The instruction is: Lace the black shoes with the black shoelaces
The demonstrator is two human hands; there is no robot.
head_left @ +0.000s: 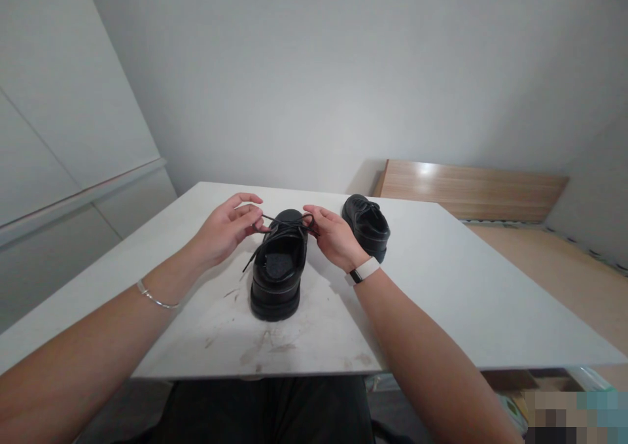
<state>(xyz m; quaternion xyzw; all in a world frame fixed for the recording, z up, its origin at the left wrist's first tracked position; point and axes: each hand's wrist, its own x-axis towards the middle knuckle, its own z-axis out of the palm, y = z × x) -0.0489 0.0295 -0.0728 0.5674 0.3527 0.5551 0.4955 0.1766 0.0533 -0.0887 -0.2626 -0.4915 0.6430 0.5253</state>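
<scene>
Right now, the left hand [230, 225] is pinching the black lace [273, 220] between thumb and fingertips, its other fingers curling loosely, while the right hand [336, 235] is gripping a looped part of the lace at the shoe's right side; which right fingers are bearing the hold is not showing clearly. Handling this well is probably calling for light, even tension from both sides, with the lace staying low over the tongue and the right fingertips guarding the loop so that it is not slipping out. A sharp pull from one side would likely be dragging or twisting the shoe, since neither hand is visibly bracing its body. The loose end [250, 259] is hanging by the left side of the opening, where it could be getting caught under the crossing strands. The black shoe [275, 293] is standing upright on its sole on the white table [441, 300], between the two forearms and near the table's front edge. Its toe is pointing away from the person, towards the wall [294, 71], and its heel is facing the person; its long axis is running front to back, leaning slightly rightward at the toe. Beyond the right wrist, a second shoe [375, 238] is resting, its toe pointing away and leaning leftward.
</scene>
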